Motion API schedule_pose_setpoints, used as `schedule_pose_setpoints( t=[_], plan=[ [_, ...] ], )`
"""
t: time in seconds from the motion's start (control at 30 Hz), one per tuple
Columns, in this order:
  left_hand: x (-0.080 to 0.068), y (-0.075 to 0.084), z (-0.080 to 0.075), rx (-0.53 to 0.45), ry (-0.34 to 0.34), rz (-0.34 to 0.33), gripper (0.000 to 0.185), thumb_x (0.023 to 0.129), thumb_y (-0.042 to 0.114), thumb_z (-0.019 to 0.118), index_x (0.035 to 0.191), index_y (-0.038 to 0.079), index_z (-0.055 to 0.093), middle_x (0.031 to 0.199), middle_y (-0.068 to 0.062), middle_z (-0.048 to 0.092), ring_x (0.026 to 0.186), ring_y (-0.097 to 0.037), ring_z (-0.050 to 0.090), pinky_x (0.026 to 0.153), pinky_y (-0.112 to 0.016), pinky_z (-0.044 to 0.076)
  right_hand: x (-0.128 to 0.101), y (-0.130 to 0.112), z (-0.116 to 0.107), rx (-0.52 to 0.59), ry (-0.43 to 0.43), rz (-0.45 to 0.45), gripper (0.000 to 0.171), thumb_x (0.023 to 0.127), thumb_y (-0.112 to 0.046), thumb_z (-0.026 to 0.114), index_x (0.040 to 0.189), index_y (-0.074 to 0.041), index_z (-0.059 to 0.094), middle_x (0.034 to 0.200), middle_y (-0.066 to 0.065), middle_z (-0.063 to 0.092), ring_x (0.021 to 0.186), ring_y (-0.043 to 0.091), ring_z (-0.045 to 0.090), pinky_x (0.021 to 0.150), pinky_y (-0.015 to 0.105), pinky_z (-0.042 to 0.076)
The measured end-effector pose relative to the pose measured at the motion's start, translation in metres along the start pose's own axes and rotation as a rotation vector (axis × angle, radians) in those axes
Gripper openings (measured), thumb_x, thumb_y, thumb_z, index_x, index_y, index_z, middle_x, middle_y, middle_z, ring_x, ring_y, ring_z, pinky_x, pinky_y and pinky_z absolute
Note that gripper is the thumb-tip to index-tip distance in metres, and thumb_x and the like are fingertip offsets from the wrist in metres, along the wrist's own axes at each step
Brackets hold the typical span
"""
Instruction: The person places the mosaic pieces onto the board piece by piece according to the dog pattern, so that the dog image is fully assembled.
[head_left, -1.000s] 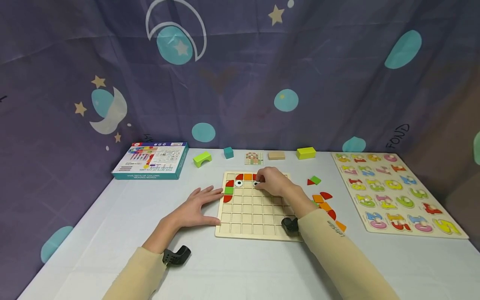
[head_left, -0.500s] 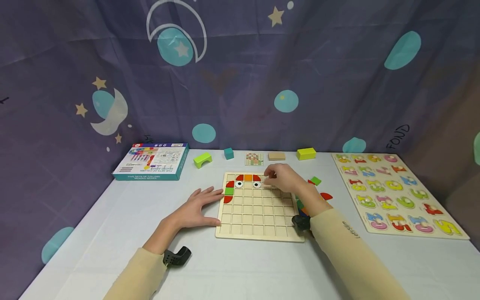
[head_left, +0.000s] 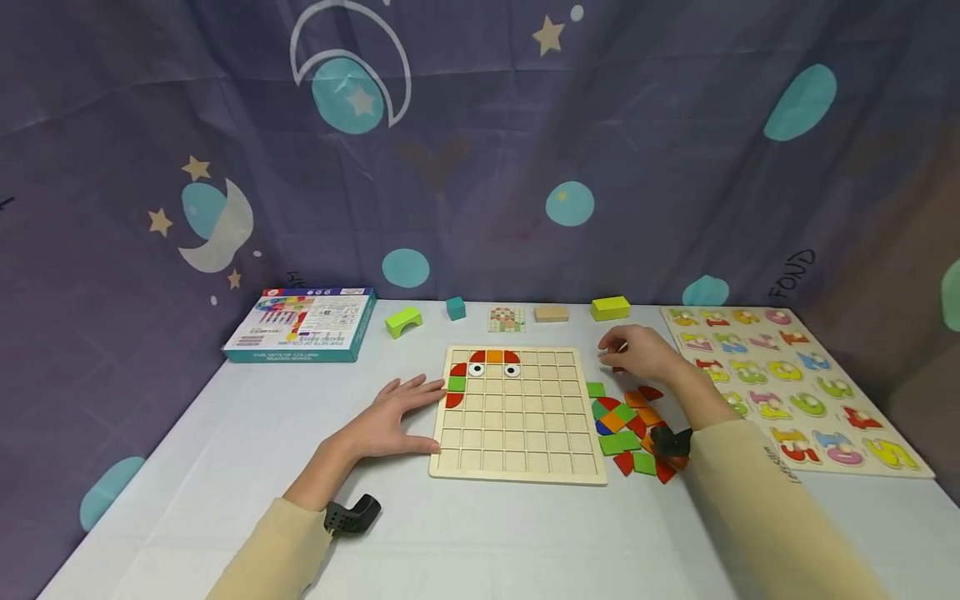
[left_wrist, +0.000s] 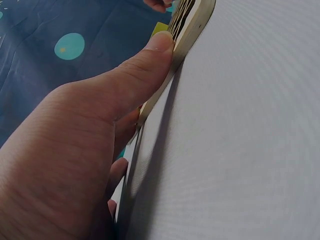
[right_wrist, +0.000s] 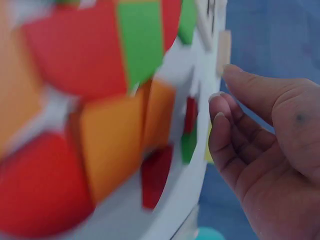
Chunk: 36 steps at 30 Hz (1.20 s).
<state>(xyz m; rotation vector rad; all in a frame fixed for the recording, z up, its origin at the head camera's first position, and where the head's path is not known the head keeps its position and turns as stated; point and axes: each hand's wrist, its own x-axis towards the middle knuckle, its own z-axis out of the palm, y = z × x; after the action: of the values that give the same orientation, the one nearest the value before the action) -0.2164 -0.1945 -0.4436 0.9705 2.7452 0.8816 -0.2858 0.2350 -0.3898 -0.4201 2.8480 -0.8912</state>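
Hovering with loosely curled, empty fingers, the right hand (head_left: pixel 637 352) hangs over the loose tiles (head_left: pixel 628 421), which lie just toward the person from it, right of the grid board (head_left: pixel 517 417); the left hand (head_left: pixel 393 412) lies flat, steadying the board's left edge on the tabletop (head_left: pixel 225 467).

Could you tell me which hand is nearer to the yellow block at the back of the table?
Right. The right hand hovers just in front of the yellow block; the left hand rests flat at the board's left edge.
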Motion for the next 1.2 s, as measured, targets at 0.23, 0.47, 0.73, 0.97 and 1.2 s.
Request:
schedule_pose_setpoints(
  t=[0.23, 0.47, 0.73, 0.97, 1.2],
  plan=[
    [0.0, 0.0, -0.001, -0.002, 0.001, 0.004, 0.085, 0.08, 0.051, 0.082, 0.149, 0.012, 0.052, 0.158, 0.0, 0.04, 0.151, -0.03, 0.02, 0.12, -0.057, 0.004, -0.003, 0.018, -0.004, -0.04, -0.038, 0.098, 0.025, 0.096, -0.014, 0.071, 0.112, 0.004, 0.066, 0.096, 0.012, 0.062, 0.091, 0.03, 0.053, 0.083, 0.04, 0.05],
    [0.002, 0.001, 0.0, -0.002, -0.001, -0.001, 0.084, 0.08, 0.051, 0.082, 0.149, 0.013, 0.052, 0.158, 0.0, 0.04, 0.151, -0.029, 0.02, 0.12, -0.057, 0.004, -0.004, 0.023, -0.002, -0.055, -0.044, 0.118, 0.022, 0.096, -0.015, 0.071, 0.109, 0.002, 0.066, 0.093, 0.011, 0.06, 0.089, 0.028, 0.053, 0.079, 0.036, 0.048],
    [0.002, 0.001, 0.0, 0.009, 0.001, 0.007, 0.085, 0.079, 0.05, 0.083, 0.149, 0.012, 0.052, 0.158, -0.001, 0.041, 0.151, -0.03, 0.021, 0.12, -0.056, 0.005, -0.008, 0.021, 0.0, -0.031, -0.013, 0.106, 0.014, 0.094, -0.012, 0.073, 0.098, -0.004, 0.063, 0.089, 0.009, 0.059, 0.085, 0.026, 0.052, 0.073, 0.033, 0.048],
    [0.001, 0.0, 0.0, 0.016, 0.002, -0.001, 0.085, 0.079, 0.05, 0.083, 0.149, 0.012, 0.052, 0.158, -0.002, 0.041, 0.151, -0.031, 0.021, 0.12, -0.057, 0.005, -0.007, 0.007, 0.001, 0.017, 0.012, 0.027, 0.012, 0.094, -0.014, 0.073, 0.095, -0.005, 0.065, 0.085, 0.006, 0.061, 0.081, 0.024, 0.053, 0.072, 0.033, 0.047],
    [0.0, 0.002, -0.001, 0.006, 0.003, -0.013, 0.085, 0.079, 0.05, 0.083, 0.149, 0.012, 0.053, 0.158, -0.001, 0.041, 0.151, -0.03, 0.021, 0.12, -0.057, 0.005, 0.006, -0.026, 0.017, 0.087, 0.038, -0.079, 0.009, 0.094, -0.01, 0.072, 0.094, -0.003, 0.066, 0.084, 0.006, 0.063, 0.078, 0.023, 0.054, 0.072, 0.033, 0.048]
  ],
)
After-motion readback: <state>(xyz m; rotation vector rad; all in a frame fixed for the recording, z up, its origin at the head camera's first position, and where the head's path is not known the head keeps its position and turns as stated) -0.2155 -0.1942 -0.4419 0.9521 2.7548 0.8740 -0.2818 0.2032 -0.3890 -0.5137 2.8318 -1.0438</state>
